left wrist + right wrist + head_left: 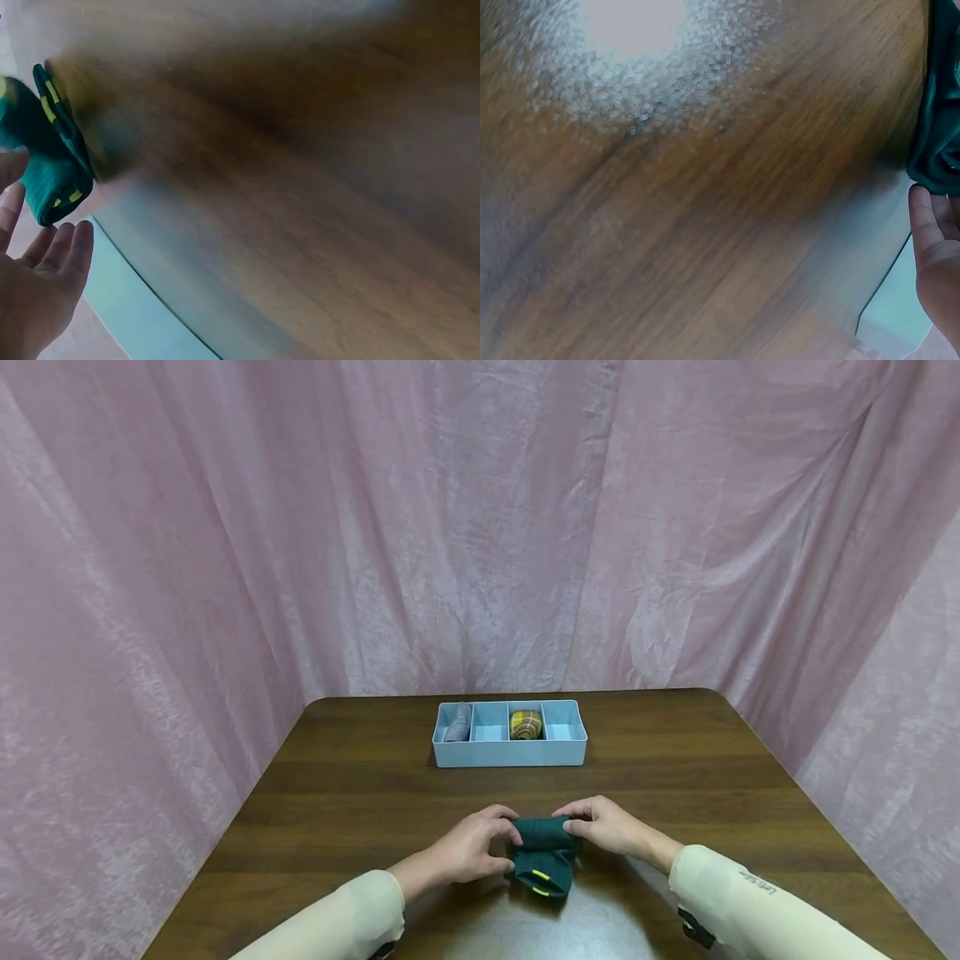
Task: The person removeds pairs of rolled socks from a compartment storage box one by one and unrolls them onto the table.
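Note:
A dark green sock (543,833) with yellow marks lies on the table, partly rolled up. Its flat end, with yellow stripes at the opening, points toward me. At the roll's left end is my left hand (474,847), with bent fingers around that end and the thumb low beside the flat part. My right hand (603,827) grips the right end, fingers behind the roll and thumb on its front. In the left wrist view, the left fingertips (82,229) sit right at the roll's edge. Only the sock's edge shows in the right wrist view.
A light blue box (510,755) with compartments stands farther back on the brown wooden table (360,802). A grey roll (458,723) lies in its leftmost compartment, a yellow plaid roll (526,725) in another. Pink curtains (480,527) hang behind the table.

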Demonstrator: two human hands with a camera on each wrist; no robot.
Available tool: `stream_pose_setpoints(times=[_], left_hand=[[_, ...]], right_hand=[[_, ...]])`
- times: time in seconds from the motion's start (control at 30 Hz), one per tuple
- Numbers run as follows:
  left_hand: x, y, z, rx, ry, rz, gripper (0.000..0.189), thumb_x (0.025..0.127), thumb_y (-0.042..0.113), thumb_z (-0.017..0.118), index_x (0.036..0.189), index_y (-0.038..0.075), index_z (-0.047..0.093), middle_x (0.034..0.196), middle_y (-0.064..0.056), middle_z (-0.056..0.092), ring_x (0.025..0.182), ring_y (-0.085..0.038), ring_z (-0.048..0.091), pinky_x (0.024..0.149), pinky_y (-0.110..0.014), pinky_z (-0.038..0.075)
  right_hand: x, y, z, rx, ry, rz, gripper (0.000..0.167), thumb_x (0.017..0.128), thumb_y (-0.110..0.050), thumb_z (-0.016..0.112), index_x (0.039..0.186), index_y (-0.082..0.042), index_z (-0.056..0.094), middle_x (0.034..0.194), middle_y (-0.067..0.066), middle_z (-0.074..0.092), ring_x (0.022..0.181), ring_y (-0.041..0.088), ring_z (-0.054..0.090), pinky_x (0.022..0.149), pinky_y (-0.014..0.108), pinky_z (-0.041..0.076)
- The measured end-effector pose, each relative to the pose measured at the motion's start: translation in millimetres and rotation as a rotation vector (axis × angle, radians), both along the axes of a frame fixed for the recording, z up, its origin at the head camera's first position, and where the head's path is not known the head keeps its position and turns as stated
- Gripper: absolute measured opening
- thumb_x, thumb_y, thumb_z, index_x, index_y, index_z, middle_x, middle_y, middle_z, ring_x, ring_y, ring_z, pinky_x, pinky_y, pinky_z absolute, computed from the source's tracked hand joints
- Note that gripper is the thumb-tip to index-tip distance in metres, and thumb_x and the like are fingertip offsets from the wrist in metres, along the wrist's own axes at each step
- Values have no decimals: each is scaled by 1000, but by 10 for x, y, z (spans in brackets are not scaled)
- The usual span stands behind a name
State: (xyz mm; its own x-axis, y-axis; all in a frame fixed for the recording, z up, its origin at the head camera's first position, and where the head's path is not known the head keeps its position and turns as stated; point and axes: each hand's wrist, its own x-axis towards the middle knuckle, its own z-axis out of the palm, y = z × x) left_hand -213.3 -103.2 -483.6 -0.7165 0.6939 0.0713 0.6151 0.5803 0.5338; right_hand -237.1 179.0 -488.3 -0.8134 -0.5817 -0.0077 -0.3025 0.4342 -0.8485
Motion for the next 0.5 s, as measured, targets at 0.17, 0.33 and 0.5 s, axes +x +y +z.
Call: stream_pose_setpoints(times=[0.17,0.33,0.5], left_hand=[[40,-68,25,34,-11,37,24,90,20,75,113,15,70,132,-2,55,117,-18,55,97,-35,48],[81,-65,-3,115,7,26,25,90,23,76,111,11,70,114,5,62,104,-16,61,87,-28,51],[151,-15,-85,165,-30,11,24,91,24,75,109,9,71,108,7,62,97,-9,62,83,-24,52]], right_hand=[[2,-11,22,2,2,0,25,100,-9,56,120,-2,69,112,8,69,94,21,59,86,43,50],[6,-18,30,11,13,-12,24,100,-10,57,119,-2,69,111,8,69,94,21,60,86,42,50],[3,-23,12,11,14,-29,24,100,-11,57,119,-2,69,110,8,69,93,21,59,86,42,50]])
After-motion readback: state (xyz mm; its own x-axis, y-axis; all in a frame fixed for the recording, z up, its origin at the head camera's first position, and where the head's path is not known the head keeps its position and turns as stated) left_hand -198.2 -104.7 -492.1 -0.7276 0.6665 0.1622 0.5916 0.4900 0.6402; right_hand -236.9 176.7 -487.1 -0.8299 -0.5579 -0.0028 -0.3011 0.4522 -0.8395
